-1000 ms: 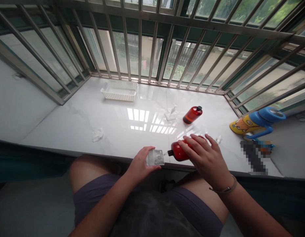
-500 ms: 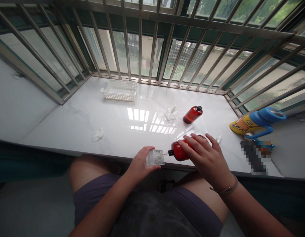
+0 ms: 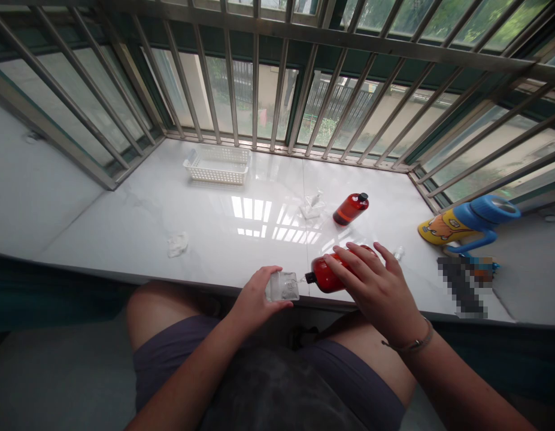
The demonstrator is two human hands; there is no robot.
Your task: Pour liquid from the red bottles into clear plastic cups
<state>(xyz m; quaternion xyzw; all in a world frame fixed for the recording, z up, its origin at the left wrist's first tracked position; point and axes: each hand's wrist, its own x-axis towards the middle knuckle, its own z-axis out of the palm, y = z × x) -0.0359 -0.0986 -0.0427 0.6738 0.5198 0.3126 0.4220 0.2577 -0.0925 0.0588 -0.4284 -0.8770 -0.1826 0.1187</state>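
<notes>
My left hand [image 3: 254, 294] is closed around a small clear square-sided container [image 3: 284, 287] at the front edge of the white marbled ledge. My right hand [image 3: 371, 278] grips a red bottle [image 3: 327, 275], tipped on its side with its black neck toward the container. A thin stream of clear liquid runs from the neck into the container's mouth, and liquid shows inside it. A second red bottle [image 3: 350, 209] with a black cap stands behind my right hand. Near my right fingers lies a small clear item [image 3: 399, 253], too small to name.
A white perforated basket [image 3: 218, 175] sits by the window bars [image 3: 254, 90]. Clear plastic pieces [image 3: 312, 206] and a crumpled white tissue [image 3: 177, 244] lie on the ledge [image 3: 124, 233]. To the right stands a blue and yellow flask [image 3: 457, 224], near a blurred-out dark item [image 3: 461, 287].
Both hands keep the same position. Liquid still flows from the tilted bottle into the container; nothing else has visibly moved.
</notes>
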